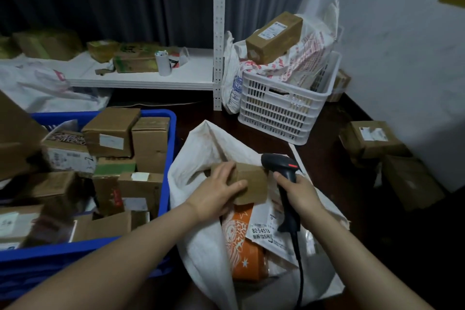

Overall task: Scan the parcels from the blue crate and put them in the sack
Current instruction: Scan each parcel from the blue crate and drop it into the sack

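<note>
Two bare forearms are stretching in from the bottom edge, over the open mouth of a white sack (201,246) that is standing on the dark floor. The left hand (216,194) is gripping a small brown box (251,184) from its left side, fingers curled over the top, and is holding it above the far part of the sack's mouth. The right hand (299,192) is wrapping its fingers round the handle of a black scanner (279,162). The scanner's head is sitting just beside the box's right end and is showing a red strip on top. Its black cable (299,272) is trailing down across the sack's near edge.

Inside the sack, an orange packet (241,239) and a white mailer (264,231) with a printed label are lying under the box.

The blue crate (168,158) is standing just beside the sack's left side, and brown parcels (110,131) are piling up past its rim.

Beyond the sack, a white basket (276,111) with slotted walls is holding printed bags, and a long brown carton (274,36) is lying tilted on top of them. To its left a white shelf (141,75) is carrying more cartons and a white roll (163,63) near its front edge. Further boxes (372,138) are sitting on the floor by the pale wall at the right.
</note>
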